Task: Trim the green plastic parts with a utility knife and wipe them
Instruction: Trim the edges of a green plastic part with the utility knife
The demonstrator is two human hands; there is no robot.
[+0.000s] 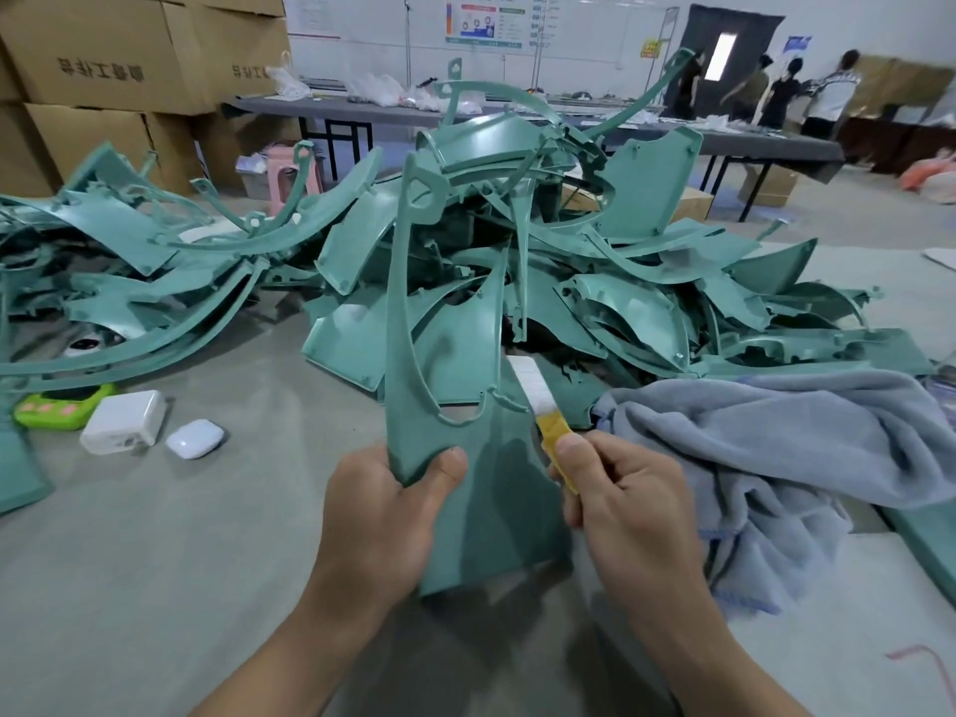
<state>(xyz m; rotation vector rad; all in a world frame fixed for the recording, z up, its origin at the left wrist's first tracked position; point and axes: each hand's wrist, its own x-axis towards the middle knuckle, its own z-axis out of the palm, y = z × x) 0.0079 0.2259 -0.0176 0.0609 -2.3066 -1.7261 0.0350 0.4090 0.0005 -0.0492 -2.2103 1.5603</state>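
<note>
My left hand [385, 514] grips the lower left edge of a long green plastic part [445, 354], which stands upright over the table with its narrow end pointing up. My right hand [626, 504] holds a yellow utility knife [556, 447]. The knife's pale blade sticks up and lies against the part's right edge, near a cut-out. A crumpled blue-grey cloth [776, 447] lies on the table just right of my right hand. Behind the held part rises a big heap of green plastic parts [595, 261].
On the grey table [155, 561] at the left lie a white charger block [124, 421], a white earbud case [195, 439] and a bright green gadget [62, 406]. Cardboard boxes [103, 69] stack at the back left. Several people [786, 90] stand at the far right by long tables.
</note>
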